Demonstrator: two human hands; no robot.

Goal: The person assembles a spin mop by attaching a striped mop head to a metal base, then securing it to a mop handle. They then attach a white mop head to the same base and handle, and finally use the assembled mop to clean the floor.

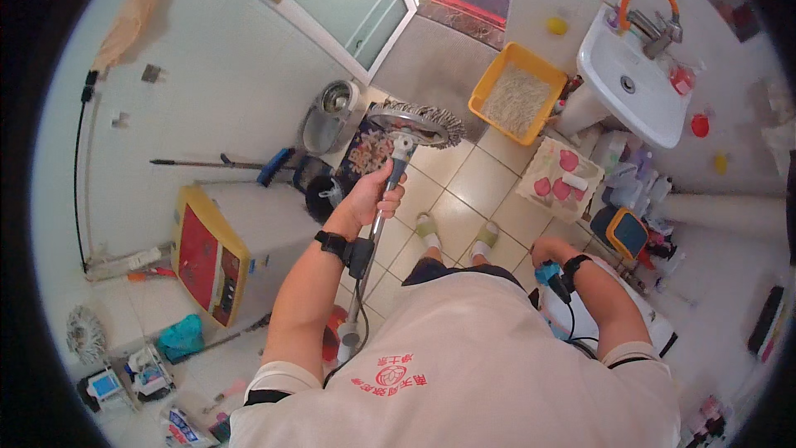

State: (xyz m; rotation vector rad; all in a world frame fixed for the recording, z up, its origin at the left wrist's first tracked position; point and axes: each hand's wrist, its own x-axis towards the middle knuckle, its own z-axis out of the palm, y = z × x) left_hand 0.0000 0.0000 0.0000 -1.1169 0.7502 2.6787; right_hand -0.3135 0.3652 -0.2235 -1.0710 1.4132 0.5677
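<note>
My left hand (pixel 371 197) is wrapped round the metal pole of a round-headed spin mop (pixel 386 187), just below its grey joint. The mop head (pixel 419 123) is raised off the floor, its grey-white strands showing round the disc's rim. The pole runs down past my left forearm toward my body. My right hand (pixel 554 250) is low on the right with its fingers curled, against a small light-blue thing (pixel 547 272). That thing is partly hidden, and its kind is unclear. Just below it lies a white, rounded surface (pixel 613 303).
Ahead is a yellow litter tray (pixel 477 105) beside a white washbasin (pixel 601 75). A pink-patterned box (pixel 531 191) and bottles (pixel 643 178) crowd the right wall. At left are a red-and-yellow box (pixel 207 253), a brush (pixel 275 168) and a grey mop bucket (pixel 311 129). A glass door (pixel 332 0) stands ahead.
</note>
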